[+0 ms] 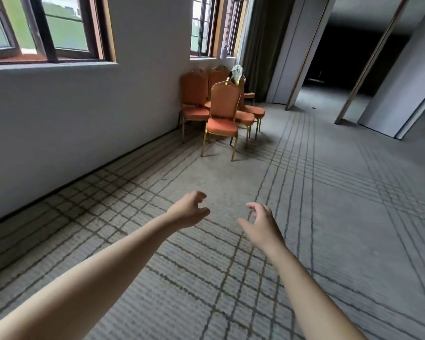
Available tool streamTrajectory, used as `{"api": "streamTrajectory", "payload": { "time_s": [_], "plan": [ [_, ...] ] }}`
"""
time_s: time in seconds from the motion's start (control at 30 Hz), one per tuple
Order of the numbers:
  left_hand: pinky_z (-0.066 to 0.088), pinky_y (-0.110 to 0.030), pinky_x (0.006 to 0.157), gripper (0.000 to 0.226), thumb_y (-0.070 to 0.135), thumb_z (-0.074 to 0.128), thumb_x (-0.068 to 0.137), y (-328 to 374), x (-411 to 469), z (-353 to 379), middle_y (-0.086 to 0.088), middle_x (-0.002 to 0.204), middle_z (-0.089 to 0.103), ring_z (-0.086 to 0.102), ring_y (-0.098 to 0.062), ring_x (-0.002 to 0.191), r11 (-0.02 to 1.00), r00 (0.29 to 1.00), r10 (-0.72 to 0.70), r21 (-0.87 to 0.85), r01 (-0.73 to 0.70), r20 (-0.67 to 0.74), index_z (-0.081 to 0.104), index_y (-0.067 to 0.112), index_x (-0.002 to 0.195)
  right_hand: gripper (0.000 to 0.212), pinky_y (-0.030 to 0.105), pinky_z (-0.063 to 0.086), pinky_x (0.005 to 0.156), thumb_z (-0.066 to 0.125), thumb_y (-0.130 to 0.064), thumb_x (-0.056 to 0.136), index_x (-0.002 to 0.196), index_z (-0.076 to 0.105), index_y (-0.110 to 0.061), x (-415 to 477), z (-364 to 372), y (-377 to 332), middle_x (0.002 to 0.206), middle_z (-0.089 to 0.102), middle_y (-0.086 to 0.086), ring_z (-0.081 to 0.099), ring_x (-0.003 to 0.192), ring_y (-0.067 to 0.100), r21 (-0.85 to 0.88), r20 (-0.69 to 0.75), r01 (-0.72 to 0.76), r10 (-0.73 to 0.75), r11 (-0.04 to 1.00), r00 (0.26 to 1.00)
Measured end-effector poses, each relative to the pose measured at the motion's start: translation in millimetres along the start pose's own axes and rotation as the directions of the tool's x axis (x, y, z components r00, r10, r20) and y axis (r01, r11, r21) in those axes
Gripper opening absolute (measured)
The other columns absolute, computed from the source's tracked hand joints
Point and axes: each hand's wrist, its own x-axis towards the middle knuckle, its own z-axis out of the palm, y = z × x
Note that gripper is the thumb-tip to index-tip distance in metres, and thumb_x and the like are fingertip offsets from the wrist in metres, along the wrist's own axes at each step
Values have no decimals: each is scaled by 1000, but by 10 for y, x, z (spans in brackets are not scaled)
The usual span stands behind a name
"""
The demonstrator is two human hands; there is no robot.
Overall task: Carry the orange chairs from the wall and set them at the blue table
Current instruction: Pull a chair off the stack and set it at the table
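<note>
Several orange padded chairs with gold metal frames stand clustered in the far corner below a window. The nearest orange chair (223, 111) faces me, a little out from the others. A second chair (193, 99) stands against the white wall behind it. My left hand (189, 210) and my right hand (261, 223) reach forward over the carpet, well short of the chairs. Both hold nothing, with fingers loosely curled. No blue table is in view.
The white wall (88, 119) runs along the left with windows above. A white bag (237, 71) rests on a chair at the back. Dark curtain (260, 45) hangs in the corner. Partition panels (388, 77) and a dark doorway lie at right. Patterned carpet (329, 204) stretches ahead.
</note>
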Motion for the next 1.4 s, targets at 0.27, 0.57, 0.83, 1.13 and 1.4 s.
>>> {"api": "streamTrajectory", "payload": {
  "time_s": [0.27, 0.57, 0.83, 1.13, 1.4],
  "plan": [
    [45, -37, 100, 53, 30, 62, 88, 197, 2241, 174, -5, 136, 50, 53, -20, 119, 999, 999, 7, 33, -8, 41, 46, 17, 137, 50, 34, 42, 92, 58, -33, 91, 138, 42, -24, 2247, -228, 310, 144, 36, 1, 46, 125, 19, 19, -4, -10, 10, 1000, 1000],
    [45, -37, 100, 52, 27, 62, 87, 738, 4917, 244, -3, 136, 51, 54, -18, 118, 999, 997, -35, -20, 33, -66, 47, 16, 136, 53, 36, 44, 93, 57, -33, 91, 140, 38, -25, 5160, -809, 453, 146, 33, -2, 44, 126, 17, 23, 38, 91, -92, 996, 995],
    [43, -33, 102, 51, 26, 63, 88, 899, 6883, 250, -4, 136, 51, 51, -17, 122, 996, 993, -90, -34, 88, -70, 48, 16, 136, 57, 36, 46, 91, 58, -32, 90, 142, 35, -25, 7169, -1027, 574, 145, 33, -1, 48, 118, 17, -14, 118, 125, -123, 992, 985],
    [43, -35, 102, 52, 27, 64, 85, 1124, 9946, 117, -4, 134, 54, 54, -17, 119, 998, 998, -32, -50, 29, -55, 49, 16, 134, 57, 38, 44, 95, 58, -33, 88, 140, 37, -27, 9991, -1335, 517, 145, 33, -3, 49, 119, 16, -23, 50, 155, -154, 988, 987],
    [43, -36, 103, 51, 25, 62, 87, 1322, 12058, 151, -4, 134, 51, 52, -17, 120, 1000, 1000, -10, -11, 10, 16, 48, 16, 135, 54, 37, 43, 96, 58, -31, 88, 139, 39, -28, 12137, -1463, 598, 144, 35, -4, 48, 121, 15, 25, 49, 124, -125, 992, 991]
  ]
}}
